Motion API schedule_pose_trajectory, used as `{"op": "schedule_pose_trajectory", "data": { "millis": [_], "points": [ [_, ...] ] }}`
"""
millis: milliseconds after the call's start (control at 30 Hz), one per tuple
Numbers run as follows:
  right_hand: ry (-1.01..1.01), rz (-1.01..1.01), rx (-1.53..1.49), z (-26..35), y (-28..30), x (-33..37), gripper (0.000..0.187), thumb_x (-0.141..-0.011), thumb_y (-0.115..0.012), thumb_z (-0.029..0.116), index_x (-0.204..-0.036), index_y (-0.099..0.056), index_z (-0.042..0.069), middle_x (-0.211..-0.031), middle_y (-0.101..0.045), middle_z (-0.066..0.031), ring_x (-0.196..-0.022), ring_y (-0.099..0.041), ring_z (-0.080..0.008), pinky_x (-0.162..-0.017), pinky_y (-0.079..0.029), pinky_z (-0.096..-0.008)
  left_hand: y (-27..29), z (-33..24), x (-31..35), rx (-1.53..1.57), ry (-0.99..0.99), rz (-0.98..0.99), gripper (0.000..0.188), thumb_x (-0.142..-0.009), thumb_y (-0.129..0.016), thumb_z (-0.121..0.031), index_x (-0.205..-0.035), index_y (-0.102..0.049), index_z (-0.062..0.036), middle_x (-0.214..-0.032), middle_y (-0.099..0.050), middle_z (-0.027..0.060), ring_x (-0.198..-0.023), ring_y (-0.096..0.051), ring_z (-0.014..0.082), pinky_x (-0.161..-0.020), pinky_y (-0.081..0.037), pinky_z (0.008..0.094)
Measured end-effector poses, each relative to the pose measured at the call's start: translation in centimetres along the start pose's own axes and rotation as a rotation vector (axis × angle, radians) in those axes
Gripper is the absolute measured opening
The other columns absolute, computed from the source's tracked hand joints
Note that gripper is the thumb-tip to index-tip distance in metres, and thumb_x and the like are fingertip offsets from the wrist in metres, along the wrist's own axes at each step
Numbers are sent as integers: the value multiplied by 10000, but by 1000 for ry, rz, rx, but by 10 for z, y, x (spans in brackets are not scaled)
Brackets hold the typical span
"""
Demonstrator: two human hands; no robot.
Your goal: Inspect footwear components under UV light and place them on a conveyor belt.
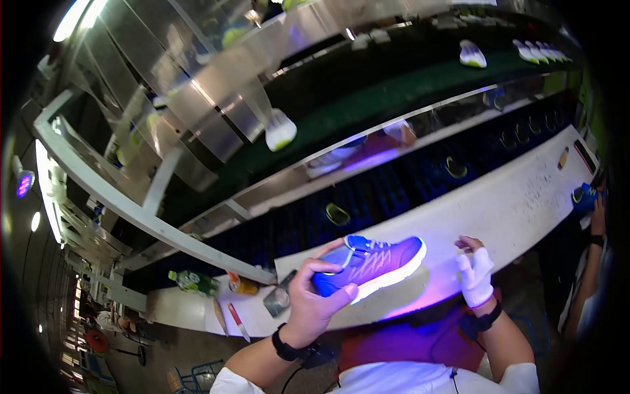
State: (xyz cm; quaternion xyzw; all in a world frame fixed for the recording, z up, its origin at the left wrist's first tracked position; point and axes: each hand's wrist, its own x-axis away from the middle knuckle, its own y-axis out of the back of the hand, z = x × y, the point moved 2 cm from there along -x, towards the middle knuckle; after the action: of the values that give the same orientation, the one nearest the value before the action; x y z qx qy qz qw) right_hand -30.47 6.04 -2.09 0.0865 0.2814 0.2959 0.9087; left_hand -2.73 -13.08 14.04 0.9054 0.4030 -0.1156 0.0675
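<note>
A blue sneaker (384, 259) with pale laces and a white sole hangs over the white bench, its toe pointing right. My left hand (316, 289) grips it by the heel end, with the thumb on the near side and fingers behind. Purple-blue light glows on the sneaker's upper and along its sole. To the right of the toe, apart from the shoe, my right hand (476, 272) is raised over the bench edge in a white fingerless glove. Its bare fingertips are loosely bent and spread, with nothing seen in them.
On the white bench (512, 190), left of me, are a green bottle (193, 282), an orange can (243, 284) and a red-and-white knife-like tool (239, 322). Beyond runs a dark conveyor with shoe parts (337, 214). A grey metal frame (131, 210) rises at left. Another person's hand (598, 217) is at far right.
</note>
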Motion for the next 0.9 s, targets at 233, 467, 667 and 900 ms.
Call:
{"op": "schedule_pose_trajectory", "data": {
  "millis": [233, 467, 667, 900],
  "points": [
    [105, 42, 399, -23, 12, 2, 323, -805, -865, 199, -1062, -758, 34, -898, -734, -132, -928, -714, -357, -838, -564, -493, 11, -237, -217, -798, -1419, -503, 341, -819, -862, -73, -1091, -657, -87, -1468, -613, 241, -1367, -603, 368, -1189, -437, 451],
    [29, -21, 445, -19, 3, -16, 227, -846, -837, 257, -925, -796, 48, -843, -750, -119, -885, -722, -343, -823, -573, -495, -10, -278, -432, -1452, -878, -367, 431, -942, -785, -240, -1361, -686, -212, -1610, -507, 159, -1394, -577, 422, -1132, -511, 499],
    [84, -16, 430, -27, 7, -14, 187, -853, -828, 244, -899, -801, 64, -825, -743, -135, -835, -720, -354, -777, -573, -502, -3, -214, -418, -1149, -532, -75, 490, -1101, -542, -355, -1484, -616, -59, -1465, -663, 212, -1423, -576, 406, -1140, -484, 500],
    [91, 39, 484, -28, 22, 1, 197, -875, -810, 261, -942, -811, 75, -878, -757, -139, -876, -725, -357, -810, -575, -503, 42, -103, -230, -1506, -495, 76, 344, -977, -736, -177, -1273, -718, -3, -1254, -738, 193, -1231, -673, 384, -1046, -538, 458]
  ]
}}
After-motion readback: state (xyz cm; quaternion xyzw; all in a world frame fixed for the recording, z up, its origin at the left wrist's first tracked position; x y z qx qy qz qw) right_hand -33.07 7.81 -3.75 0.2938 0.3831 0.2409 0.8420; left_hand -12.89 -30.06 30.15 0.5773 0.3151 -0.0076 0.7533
